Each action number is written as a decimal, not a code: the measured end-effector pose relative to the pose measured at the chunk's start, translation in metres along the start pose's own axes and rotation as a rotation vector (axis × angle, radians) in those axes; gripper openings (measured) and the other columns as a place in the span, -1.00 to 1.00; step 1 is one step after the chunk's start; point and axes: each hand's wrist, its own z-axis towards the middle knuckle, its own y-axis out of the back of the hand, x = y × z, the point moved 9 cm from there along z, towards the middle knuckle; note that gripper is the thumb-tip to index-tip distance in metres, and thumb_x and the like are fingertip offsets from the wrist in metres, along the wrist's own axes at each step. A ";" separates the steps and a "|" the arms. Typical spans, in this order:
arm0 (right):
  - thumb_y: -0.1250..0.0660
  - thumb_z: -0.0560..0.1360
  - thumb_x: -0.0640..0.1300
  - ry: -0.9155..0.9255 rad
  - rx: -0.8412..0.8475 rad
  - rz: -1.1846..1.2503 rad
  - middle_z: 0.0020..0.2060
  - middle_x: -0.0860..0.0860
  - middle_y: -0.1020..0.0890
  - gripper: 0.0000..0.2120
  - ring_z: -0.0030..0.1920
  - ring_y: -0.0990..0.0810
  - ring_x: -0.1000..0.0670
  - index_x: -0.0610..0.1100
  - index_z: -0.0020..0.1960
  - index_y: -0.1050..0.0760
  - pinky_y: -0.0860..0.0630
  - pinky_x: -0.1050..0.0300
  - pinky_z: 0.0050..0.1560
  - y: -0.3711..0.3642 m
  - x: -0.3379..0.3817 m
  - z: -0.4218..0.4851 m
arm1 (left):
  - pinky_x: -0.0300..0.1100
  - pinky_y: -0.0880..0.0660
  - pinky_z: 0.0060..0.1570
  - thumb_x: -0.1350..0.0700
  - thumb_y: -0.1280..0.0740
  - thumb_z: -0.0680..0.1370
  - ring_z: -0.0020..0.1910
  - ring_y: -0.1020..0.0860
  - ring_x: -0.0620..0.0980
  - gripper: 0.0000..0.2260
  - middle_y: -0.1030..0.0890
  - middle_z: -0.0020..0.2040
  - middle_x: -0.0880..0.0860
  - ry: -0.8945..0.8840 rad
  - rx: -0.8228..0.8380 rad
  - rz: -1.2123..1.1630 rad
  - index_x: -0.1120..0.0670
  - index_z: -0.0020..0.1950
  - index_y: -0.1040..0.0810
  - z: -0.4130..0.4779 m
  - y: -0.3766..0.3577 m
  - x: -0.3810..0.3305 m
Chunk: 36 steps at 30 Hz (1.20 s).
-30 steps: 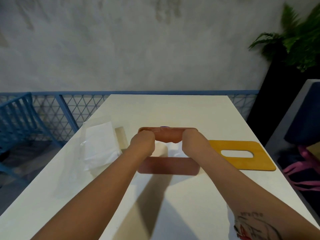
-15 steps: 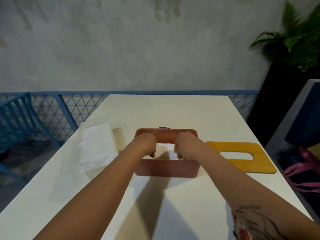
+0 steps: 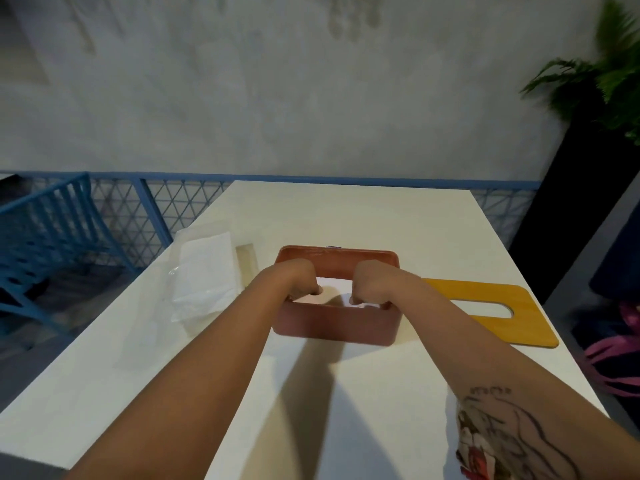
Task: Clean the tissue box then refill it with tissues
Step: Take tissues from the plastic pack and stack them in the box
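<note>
Terracotta tissue box (image 3: 334, 322) at mid-worktop (image 3: 346, 216), mouth up, long axis lying left to right across the view. Inside, white tissues (image 3: 334, 289). Left hand (image 3: 294, 278) and right hand (image 3: 372, 282) sunk past the rim, knuckles up, fingers curled down onto the tissues. Grip half closed, fingertips hidden, so cannot tell whether pinching the sheets or only pressing.

Just beside the box's right end, lying flat, a yellow lid (image 3: 485, 317) with an oval slot. To the left, near but apart, a clear-wrapped pack (image 3: 204, 275) of white tissue.

Pale matt worktop. Beyond its far edge a blue mesh railing (image 3: 166, 209), a blue chair (image 3: 45, 237), a mottled grey wall (image 3: 311, 98) and a fern (image 3: 606, 77) at far right.

Compared with a second ago: hands closer together and lower, tissues no longer bulging between them but down in the box.
</note>
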 end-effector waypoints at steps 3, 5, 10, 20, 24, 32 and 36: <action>-0.23 0.48 -0.27 0.020 -0.177 -0.012 -0.47 -0.01 -0.39 -0.67 -0.41 -0.43 0.00 -0.13 -0.45 -0.31 -0.24 0.22 -0.47 0.014 -0.001 -0.006 | -0.07 -0.55 -0.07 0.11 -0.27 0.56 -0.07 -0.56 0.16 -0.74 -0.58 -0.05 0.25 -0.049 -0.148 -0.129 0.30 0.06 -0.56 -0.011 0.015 0.001; -0.20 0.48 -0.27 0.032 -0.265 0.015 -0.28 -0.06 -0.59 -0.78 -0.18 -0.58 -0.08 -0.19 -0.28 -0.55 -0.45 0.21 -0.27 0.022 0.004 -0.015 | -0.06 -0.55 -0.02 0.13 -0.30 0.54 -0.08 -0.56 0.10 -0.80 -0.61 0.05 0.19 -0.087 -0.333 -0.229 0.23 0.03 -0.59 -0.028 0.028 0.005; -0.21 0.48 -0.20 0.169 -0.471 0.169 -0.10 -0.07 -0.66 -0.78 -0.06 -0.62 -0.10 -0.17 -0.14 -0.65 -0.57 0.05 -0.07 0.032 0.041 -0.051 | -0.20 -0.45 -0.13 0.08 -0.27 0.54 -0.07 -0.56 -0.03 -0.86 -0.62 -0.06 -0.06 -0.062 -0.745 -0.356 0.01 0.01 -0.60 -0.092 0.043 0.036; -0.20 0.54 -0.11 0.460 -0.394 0.108 -0.01 -0.06 -0.61 -0.78 -0.01 -0.60 -0.08 -0.13 0.02 -0.60 -0.54 0.09 -0.06 -0.029 0.154 -0.074 | -0.32 -0.36 -0.34 0.05 -0.32 0.50 -0.28 -0.51 -0.16 -0.93 -0.57 -0.23 -0.15 0.146 -0.860 -0.467 -0.01 -0.15 -0.58 -0.153 -0.011 0.159; -0.21 0.56 -0.07 0.456 -0.280 0.060 0.21 -0.03 -0.53 -0.72 0.18 -0.54 -0.09 -0.06 0.23 -0.53 -0.50 0.04 0.13 -0.056 0.190 -0.061 | -0.24 -0.39 -0.22 0.10 -0.36 0.49 -0.02 -0.53 -0.04 -0.91 -0.58 -0.01 -0.04 0.129 -0.864 -0.313 0.02 -0.04 -0.62 -0.148 -0.019 0.190; -0.15 0.58 -0.18 0.369 -0.284 0.023 0.19 -0.05 -0.56 -0.64 0.13 -0.57 -0.08 -0.03 0.36 -0.39 -0.50 0.08 0.07 -0.066 0.229 -0.031 | 0.08 -0.42 0.12 0.16 -0.54 0.29 0.27 -0.42 0.25 -0.52 -0.40 0.36 0.19 -0.014 -0.869 -0.030 -0.02 0.19 -0.57 -0.126 -0.003 0.209; -0.13 0.57 -0.21 0.331 -0.385 0.059 0.27 -0.04 -0.50 -0.56 0.19 -0.54 -0.09 0.01 0.43 -0.31 -0.49 0.07 0.12 -0.051 0.240 -0.020 | 0.02 -0.30 0.28 0.12 -0.44 0.42 0.40 -0.27 0.16 -0.46 -0.22 0.48 0.11 -0.070 -0.820 -0.079 -0.06 0.37 -0.39 -0.109 0.008 0.219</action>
